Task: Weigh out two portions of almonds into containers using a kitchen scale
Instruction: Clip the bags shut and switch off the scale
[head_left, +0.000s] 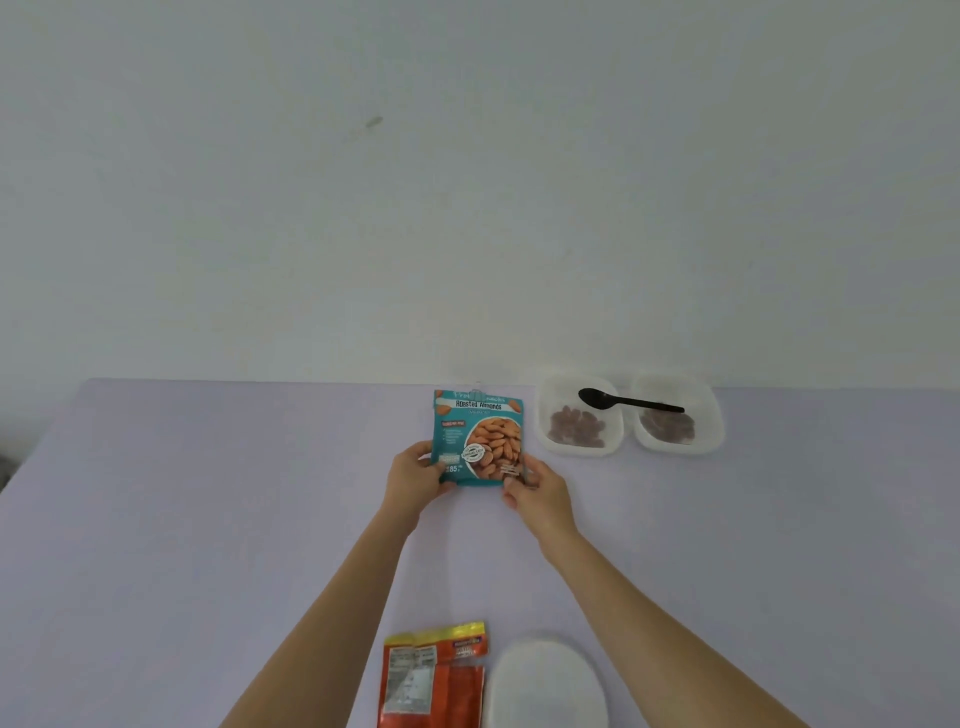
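A teal pouch of roasted almonds (478, 434) stands upright near the far edge of the table. My left hand (415, 480) grips its lower left corner and my right hand (537, 491) pinches its lower right corner. To the right sit two white plastic containers, the left container (579, 415) and the right container (678, 415), each with brown almonds inside. A black plastic spoon (628, 401) lies across both rims. A white round kitchen scale (545, 686) sits at the near edge, between my forearms.
An orange and yellow snack pouch (431, 675) lies flat just left of the scale. The pale lilac table (208, 519) reaches back to a plain white wall (467, 182). The table's left edge slants away at the far left.
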